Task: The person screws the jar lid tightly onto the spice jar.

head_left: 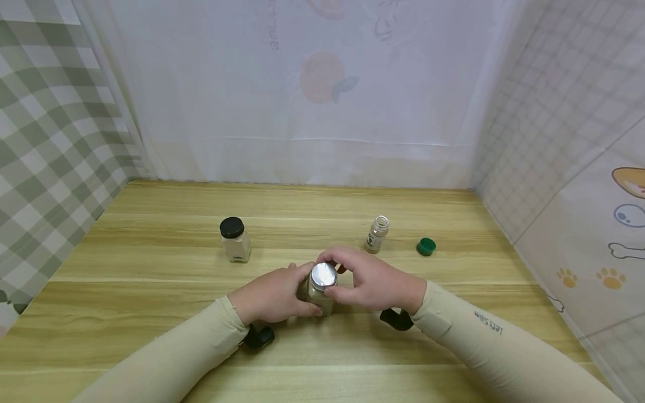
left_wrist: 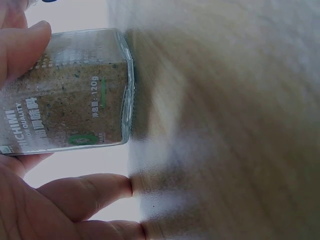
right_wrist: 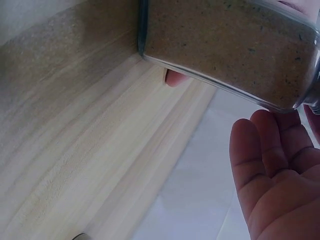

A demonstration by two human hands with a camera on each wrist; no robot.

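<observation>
Item one: square-sided clear glass jar of brown, speckled seasoning with white and green lettering [left_wrist: 70,107], upright on the pale wood-grain worktop [head_left: 151,263], between the two hands; silver round top [head_left: 323,274] in place. Left hand [head_left: 274,294]: gripping the jar's body, thumb on the near side. Right hand [head_left: 370,280]: thumb and fingers curled round the jar's upper end, beside the silver top. Item two: square-sided jar of cream-coloured contents with a black round lid [head_left: 235,246], upright, beyond the left hand. Item three: small clear glass bottle with a printed label, mouth uncovered [head_left: 375,238], upright, beyond the right hand. Item four: green round cap [head_left: 426,247], right of the bottle and apart from it
</observation>
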